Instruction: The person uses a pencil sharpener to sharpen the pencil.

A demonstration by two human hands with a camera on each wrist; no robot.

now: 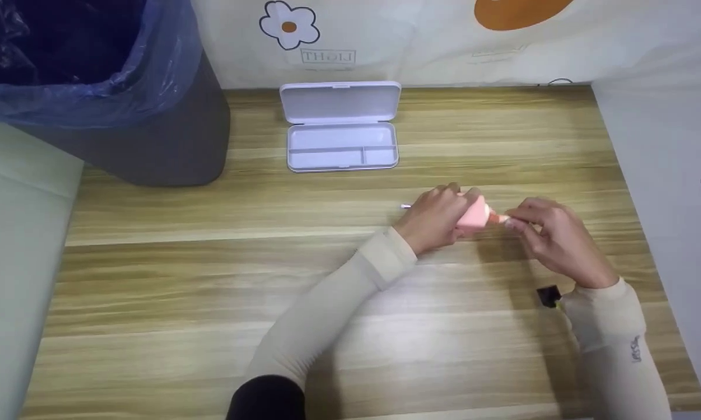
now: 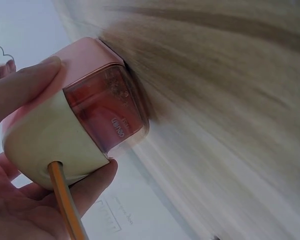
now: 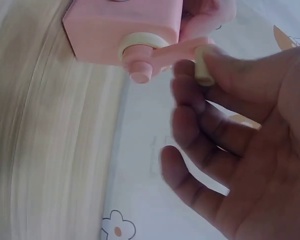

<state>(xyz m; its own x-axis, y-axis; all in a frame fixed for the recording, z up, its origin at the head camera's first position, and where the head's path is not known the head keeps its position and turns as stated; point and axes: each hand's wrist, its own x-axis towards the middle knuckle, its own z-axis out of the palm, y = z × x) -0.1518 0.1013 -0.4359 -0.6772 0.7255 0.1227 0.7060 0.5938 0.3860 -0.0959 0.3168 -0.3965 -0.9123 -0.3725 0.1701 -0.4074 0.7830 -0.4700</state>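
Observation:
A pink and cream crank pencil sharpener point(image 1: 473, 214) is gripped by my left hand point(image 1: 435, 217) just above the table. In the left wrist view, an orange pencil point(image 2: 66, 200) is stuck in the hole of its cream front, and a clear window point(image 2: 107, 107) shows the reddish inside. My right hand point(image 1: 554, 233) pinches the cream knob point(image 3: 204, 66) of the crank handle point(image 3: 177, 51) between thumb and index finger. The other right fingers stay loosely bent. In the head view the pencil is mostly hidden by the left hand; a small pale end point(image 1: 406, 206) shows beside it.
An open pale pencil case point(image 1: 342, 169) with divided compartments lies toward the back. At the far left stands a grey bin point(image 1: 175, 146) lined with a blue bag point(image 1: 170, 58). A small black cube point(image 1: 549, 296) is near the right wrist. Patterned cloth point(image 1: 385, 35) borders the wooden table.

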